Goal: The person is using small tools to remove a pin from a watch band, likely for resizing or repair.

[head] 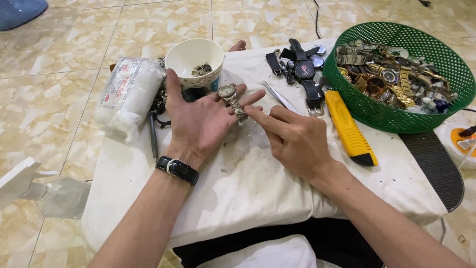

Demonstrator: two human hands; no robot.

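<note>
Head view: your left hand (201, 119), fingers spread, cradles a silver wristwatch (232, 100); your right hand (292, 141) pinches its band. A white, red-labelled cotton roll package (128, 94) lies left.

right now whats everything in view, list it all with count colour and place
wristwatch: one, silver metal band, lying across the left fingers
bowl: one, white, small metal bits inside, behind the left hand
basket: one, green, far right, heaped with watches
utility knife: one, yellow, beside the basket
strap watch: one, black, top centre of the cloth
tweezers: one, silver, by the right fingertips
cotton roll: one, white, wrapped, left edge
cloth: one, white, stained, covering the work surface
left hand: palm up, black-strapped watch on its wrist
right hand: fingertips on the wristwatch's band
</note>
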